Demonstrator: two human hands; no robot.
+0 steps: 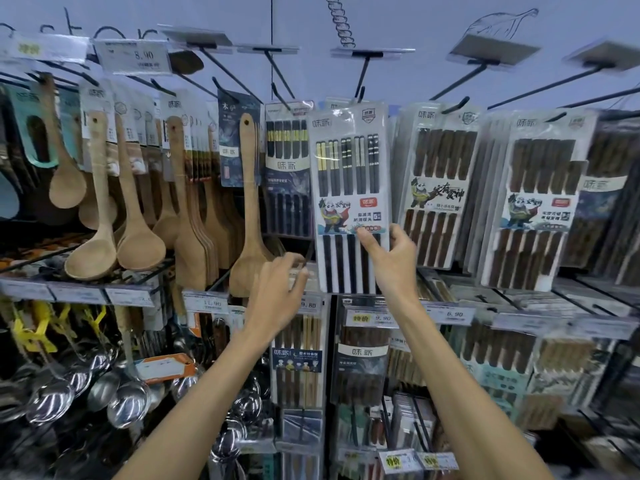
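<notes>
A white blister pack of black chopsticks (pixel 348 174) hangs at the top of a shop display, up by a black peg hook (pixel 360 88). My right hand (pixel 391 261) grips the pack's lower right edge, thumb on the front and fingers behind. My left hand (pixel 277 296) is raised just left of the pack's bottom corner, fingers loosely curled and holding nothing. Whether its fingertips touch the pack is unclear.
Wooden spoons (pixel 138 216) and a wooden spatula (pixel 247 216) hang to the left. Packs of brown chopsticks (pixel 440 188) hang to the right. Steel ladles (pixel 128 403) and more chopstick packs (pixel 360 355) fill the lower racks. Price tags (pixel 453 315) line the rails.
</notes>
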